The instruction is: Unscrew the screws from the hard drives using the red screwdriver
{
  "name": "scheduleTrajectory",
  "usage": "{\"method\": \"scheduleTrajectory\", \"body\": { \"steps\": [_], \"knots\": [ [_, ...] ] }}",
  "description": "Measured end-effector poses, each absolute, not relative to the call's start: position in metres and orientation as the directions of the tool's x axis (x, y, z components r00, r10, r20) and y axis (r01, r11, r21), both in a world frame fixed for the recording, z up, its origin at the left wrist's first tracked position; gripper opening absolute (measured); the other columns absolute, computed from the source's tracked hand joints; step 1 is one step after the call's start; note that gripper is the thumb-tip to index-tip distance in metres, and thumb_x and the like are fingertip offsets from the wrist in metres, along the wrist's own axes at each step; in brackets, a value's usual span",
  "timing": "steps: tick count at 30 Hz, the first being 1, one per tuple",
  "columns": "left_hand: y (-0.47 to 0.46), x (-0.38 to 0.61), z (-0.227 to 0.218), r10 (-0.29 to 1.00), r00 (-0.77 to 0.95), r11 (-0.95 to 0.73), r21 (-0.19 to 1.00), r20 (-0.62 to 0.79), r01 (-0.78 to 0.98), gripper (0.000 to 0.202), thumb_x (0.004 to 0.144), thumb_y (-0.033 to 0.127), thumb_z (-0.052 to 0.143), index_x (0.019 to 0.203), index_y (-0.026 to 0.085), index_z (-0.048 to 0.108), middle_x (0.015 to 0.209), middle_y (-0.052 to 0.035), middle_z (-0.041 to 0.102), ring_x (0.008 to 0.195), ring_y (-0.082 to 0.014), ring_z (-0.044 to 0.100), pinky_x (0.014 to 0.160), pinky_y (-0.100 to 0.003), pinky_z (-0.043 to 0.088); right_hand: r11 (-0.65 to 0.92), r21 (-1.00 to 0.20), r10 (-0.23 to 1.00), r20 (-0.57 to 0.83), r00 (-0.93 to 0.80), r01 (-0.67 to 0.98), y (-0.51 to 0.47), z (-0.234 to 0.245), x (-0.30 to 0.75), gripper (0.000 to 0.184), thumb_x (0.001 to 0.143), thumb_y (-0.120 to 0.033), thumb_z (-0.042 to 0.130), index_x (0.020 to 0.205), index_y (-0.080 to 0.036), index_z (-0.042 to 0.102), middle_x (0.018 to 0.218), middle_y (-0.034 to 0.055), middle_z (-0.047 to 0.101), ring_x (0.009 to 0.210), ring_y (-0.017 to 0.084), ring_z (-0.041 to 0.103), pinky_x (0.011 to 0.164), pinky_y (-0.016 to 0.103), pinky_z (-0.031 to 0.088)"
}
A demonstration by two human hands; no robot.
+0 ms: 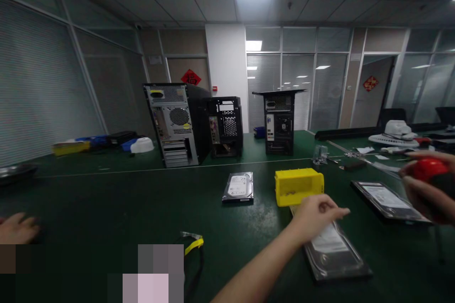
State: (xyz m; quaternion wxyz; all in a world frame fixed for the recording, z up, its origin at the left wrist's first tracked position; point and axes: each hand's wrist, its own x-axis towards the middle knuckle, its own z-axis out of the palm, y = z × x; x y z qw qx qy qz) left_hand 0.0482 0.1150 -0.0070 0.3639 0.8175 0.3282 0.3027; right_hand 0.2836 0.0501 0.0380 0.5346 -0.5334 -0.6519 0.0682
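My left hand point(316, 218) reaches over a hard drive point(336, 253) lying near the table's front. Its thumb and forefinger are pinched together; whatever they hold is too small to make out. At the right edge, my right hand point(414, 184) grips a red and black screwdriver point(432, 170), blurred, with a dark shaft pointing down. Just behind the left hand, a yellow plastic bin point(298, 187) lies on its side with small bits inside. Another hard drive point(387, 201) rests beside the right hand, and a third drive point(239, 187) is left of the bin.
Several computer cases point(177, 123) stand along the back of the green table point(142, 208). A co-worker's hand point(19, 229) rests at the far left. A yellow and black strap point(194, 245) lies in front. Clear plastic pieces point(320, 154) and a white device point(394, 132) are behind on the right.
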Motion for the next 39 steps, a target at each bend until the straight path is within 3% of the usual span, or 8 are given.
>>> {"method": "scheduleTrajectory", "body": {
  "steps": [3, 5, 11, 16, 19, 22, 29, 39],
  "knots": [
    [0.127, 0.048, -0.019, 0.841, 0.5, -0.296, 0.95, 0.208, 0.102, 0.04, 0.074, 0.05, 0.053, 0.088, 0.012, 0.061, 0.073, -0.0021, 0.056, 0.06, -0.0076, 0.047, 0.054, -0.02, 0.035, 0.53, -0.336, 0.784, 0.544, -0.298, 0.779, 0.052, 0.042, 0.267, 0.035, 0.08, -0.034, 0.049, 0.114, -0.028, 0.046, 0.113, 0.0092, 0.048, 0.096, 0.024, 0.053, 0.077, 0.035, 0.048],
    [0.131, 0.05, -0.026, 0.856, 0.473, -0.244, 0.97, 0.207, 0.017, 0.04, 0.069, 0.048, 0.06, 0.087, 0.012, 0.062, 0.066, 0.0011, 0.051, 0.055, -0.0059, 0.041, 0.052, -0.019, 0.032, 0.599, -0.191, 0.754, 0.46, -0.468, 0.778, 0.061, 0.037, 0.253, 0.026, 0.083, -0.03, 0.044, 0.108, -0.026, 0.051, 0.109, 0.009, 0.051, 0.09, 0.022, 0.056, 0.076, 0.034, 0.048],
    [0.127, 0.048, -0.03, 0.878, 0.377, -0.393, 0.893, 0.294, 0.218, 0.036, 0.068, 0.048, 0.061, 0.083, 0.015, 0.067, 0.051, 0.0056, 0.039, 0.049, -0.0062, 0.035, 0.051, -0.021, 0.028, 0.554, 0.023, 0.764, 0.382, -0.52, 0.832, 0.094, 0.003, 0.233, 0.034, 0.082, -0.029, 0.043, 0.116, -0.026, 0.048, 0.101, 0.0086, 0.052, 0.067, 0.018, 0.061, 0.057, 0.033, 0.05],
    [0.136, 0.019, -0.024, 0.715, 0.336, -0.582, 0.255, 0.613, 0.772, 0.015, 0.079, 0.032, 0.054, 0.08, 0.021, 0.063, 0.076, -0.0005, 0.059, 0.072, -0.0133, 0.052, 0.062, -0.025, 0.033, 0.575, -0.067, 0.774, 0.369, -0.515, 0.816, 0.095, -0.006, 0.241, 0.04, 0.082, -0.028, 0.045, 0.122, -0.028, 0.045, 0.104, 0.0078, 0.057, 0.074, 0.02, 0.063, 0.062, 0.034, 0.052],
    [0.147, 0.002, -0.025, 0.542, 0.601, -0.598, -0.233, 0.587, 0.767, 0.015, 0.084, 0.018, 0.045, 0.077, 0.017, 0.058, 0.076, -0.0029, 0.057, 0.072, -0.0148, 0.052, 0.061, -0.028, 0.032, 0.569, -0.166, 0.797, 0.355, -0.49, 0.805, 0.087, -0.018, 0.255, 0.037, 0.083, -0.031, 0.046, 0.119, -0.029, 0.05, 0.108, 0.0079, 0.059, 0.082, 0.022, 0.064, 0.068, 0.037, 0.053],
    [0.156, -0.004, -0.029, 0.456, 0.742, -0.577, -0.471, 0.492, 0.667, 0.017, 0.083, 0.011, 0.041, 0.076, 0.015, 0.055, 0.076, -0.0048, 0.055, 0.07, -0.0165, 0.052, 0.059, -0.03, 0.032, 0.536, -0.212, 0.83, 0.313, -0.463, 0.817, 0.081, -0.041, 0.275, 0.037, 0.083, -0.035, 0.046, 0.12, -0.031, 0.05, 0.117, 0.0061, 0.057, 0.096, 0.025, 0.06, 0.079, 0.042, 0.051],
    [0.168, 0.008, -0.037, 0.469, 0.815, -0.527, -0.633, 0.34, 0.567, 0.015, 0.08, 0.009, 0.042, 0.078, 0.011, 0.057, 0.07, -0.008, 0.054, 0.063, -0.0177, 0.052, 0.055, -0.031, 0.032, 0.515, -0.263, 0.85, 0.281, -0.446, 0.816, 0.087, -0.081, 0.3, 0.04, 0.082, -0.036, 0.048, 0.121, -0.03, 0.051, 0.12, 0.0045, 0.057, 0.103, 0.026, 0.057, 0.088, 0.044, 0.047],
    [0.175, 0.004, -0.037, 0.521, 0.787, -0.531, -0.597, 0.33, 0.602, 0.019, 0.084, 0.018, 0.039, 0.078, 0.011, 0.056, 0.068, -0.0076, 0.054, 0.061, -0.0157, 0.053, 0.055, -0.029, 0.032, 0.52, -0.204, 0.846, 0.256, -0.468, 0.829, 0.087, -0.091, 0.286, 0.04, 0.083, -0.037, 0.046, 0.122, -0.032, 0.051, 0.12, 0.0027, 0.056, 0.103, 0.025, 0.057, 0.086, 0.039, 0.049]
  ]
}}
